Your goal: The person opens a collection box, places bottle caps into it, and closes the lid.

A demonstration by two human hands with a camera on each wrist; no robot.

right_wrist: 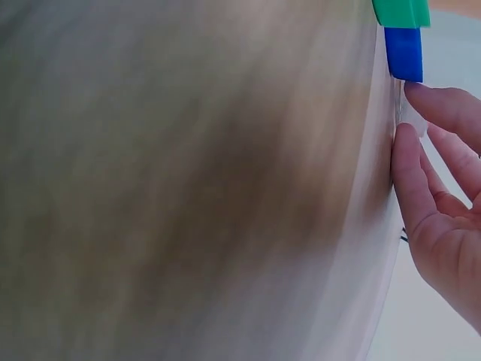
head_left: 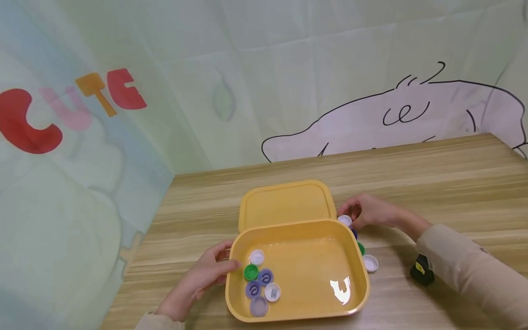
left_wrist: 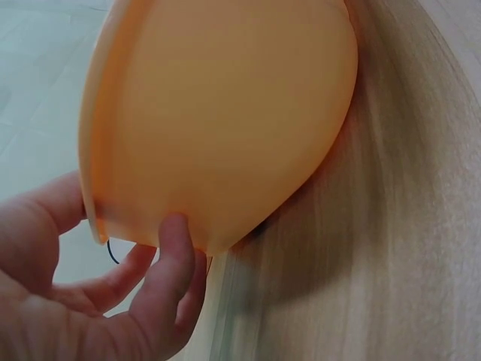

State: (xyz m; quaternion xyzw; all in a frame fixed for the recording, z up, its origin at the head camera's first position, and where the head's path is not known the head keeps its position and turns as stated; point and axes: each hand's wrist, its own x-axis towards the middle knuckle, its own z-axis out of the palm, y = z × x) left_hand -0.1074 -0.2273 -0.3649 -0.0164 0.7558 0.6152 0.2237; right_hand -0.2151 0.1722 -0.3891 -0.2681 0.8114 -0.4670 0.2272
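A yellow plastic box stands open on the table, with several bottle caps in its left part: white, green and purple ones. My left hand grips the box's left side, thumb at the rim and fingers against the outer wall. Beyond the box's right edge, my right hand pinches a white bottle cap low at the table. Next to that cap are a blue cap and a green cap, partly hidden by the box in the head view. Another white cap lies nearer me.
Behind the box lies its yellow lid, the near edge covered by the box. A small black object with a yellow mark is beside my right sleeve. The wooden table ends at a printed cloth backdrop.
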